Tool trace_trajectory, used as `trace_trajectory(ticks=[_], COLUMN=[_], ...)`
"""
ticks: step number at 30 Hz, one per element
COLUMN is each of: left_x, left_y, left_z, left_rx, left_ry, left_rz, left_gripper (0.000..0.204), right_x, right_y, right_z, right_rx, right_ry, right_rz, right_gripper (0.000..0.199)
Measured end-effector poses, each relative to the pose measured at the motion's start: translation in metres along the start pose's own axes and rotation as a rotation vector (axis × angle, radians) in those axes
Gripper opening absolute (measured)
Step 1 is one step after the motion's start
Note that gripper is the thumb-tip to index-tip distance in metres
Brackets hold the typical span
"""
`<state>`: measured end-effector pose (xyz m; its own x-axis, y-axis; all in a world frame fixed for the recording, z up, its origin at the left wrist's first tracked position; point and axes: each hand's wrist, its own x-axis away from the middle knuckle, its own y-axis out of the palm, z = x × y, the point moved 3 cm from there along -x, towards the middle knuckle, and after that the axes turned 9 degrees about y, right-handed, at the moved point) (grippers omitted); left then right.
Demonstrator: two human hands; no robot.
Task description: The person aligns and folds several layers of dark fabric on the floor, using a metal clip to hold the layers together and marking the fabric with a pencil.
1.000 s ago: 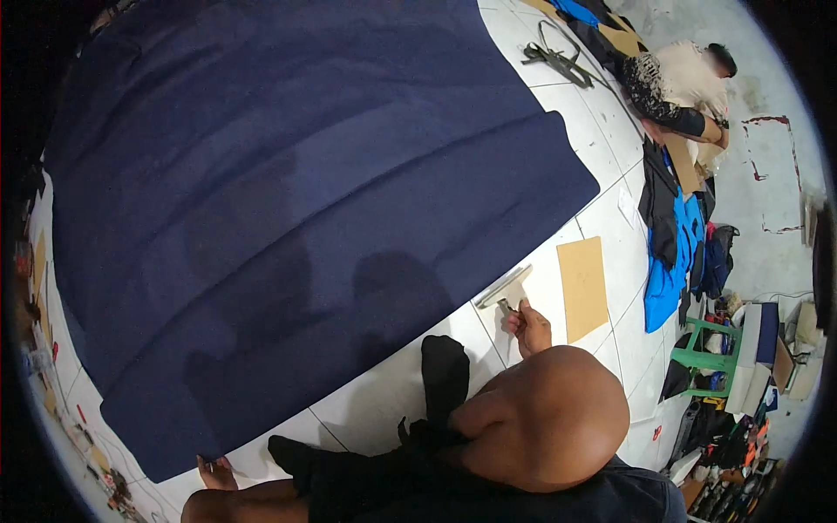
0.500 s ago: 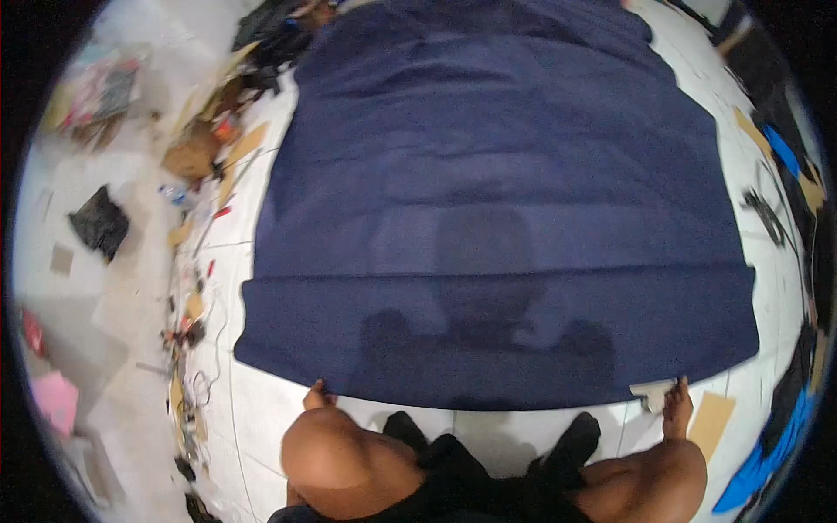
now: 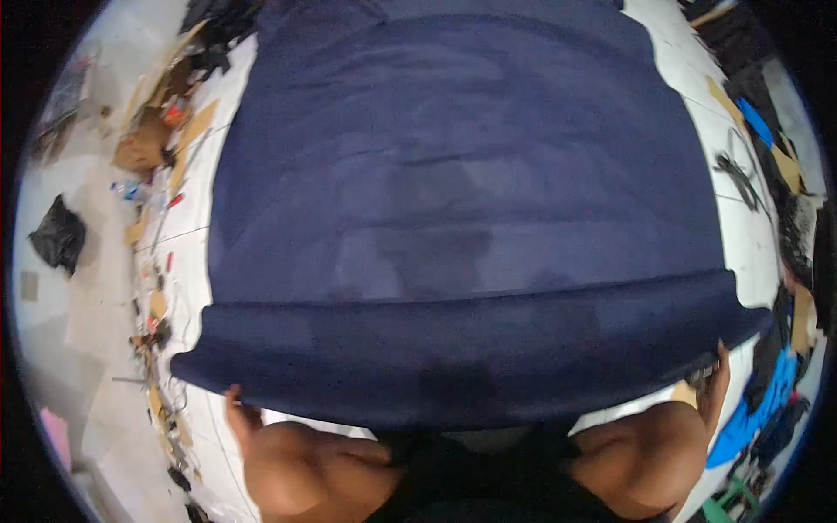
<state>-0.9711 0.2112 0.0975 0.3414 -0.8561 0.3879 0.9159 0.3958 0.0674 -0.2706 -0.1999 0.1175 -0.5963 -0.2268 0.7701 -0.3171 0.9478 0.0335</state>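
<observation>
One plastic bottle (image 3: 130,190) lies at left, any print on it too blurred to read. A dark strap bundle (image 3: 740,185) and blue cloth (image 3: 760,410) lie right of the navy fabric (image 3: 540,248), spread over white floor tiles (image 3: 751,253). The left hand (image 3: 243,413) and right hand (image 3: 718,383) reach its near edge, well apart; how far each closes, or what it grips, I cannot tell.
</observation>
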Motion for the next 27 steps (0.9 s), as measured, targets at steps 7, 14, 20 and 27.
trace_trajectory(ticks=[7,14,20,27], left_x=[-0.114,-0.046,-0.063,-0.082], left_y=[0.151,0.203,0.204,0.17], left_z=[0.073,-0.092,-0.12,-0.099], left_rx=[-0.193,-1.465,-1.467,-0.989], left_ry=[0.381,0.989,0.836,1.059], left_rz=[0.054,-0.525,-0.775,-0.228], left_gripper=[0.03,0.059,0.072,0.05], right_x=[-0.103,-0.095,-0.126,-0.117], right_y=[0.069,0.194,0.201,0.179], right_z=[-0.137,0.01,0.023,0.013], right_rx=[0.17,1.262,1.383,1.054], right_ry=[-0.721,-1.359,-1.059,-1.15], right_rz=[0.172,0.306,0.193,0.507], right_gripper=[0.031,0.039,0.059,0.064])
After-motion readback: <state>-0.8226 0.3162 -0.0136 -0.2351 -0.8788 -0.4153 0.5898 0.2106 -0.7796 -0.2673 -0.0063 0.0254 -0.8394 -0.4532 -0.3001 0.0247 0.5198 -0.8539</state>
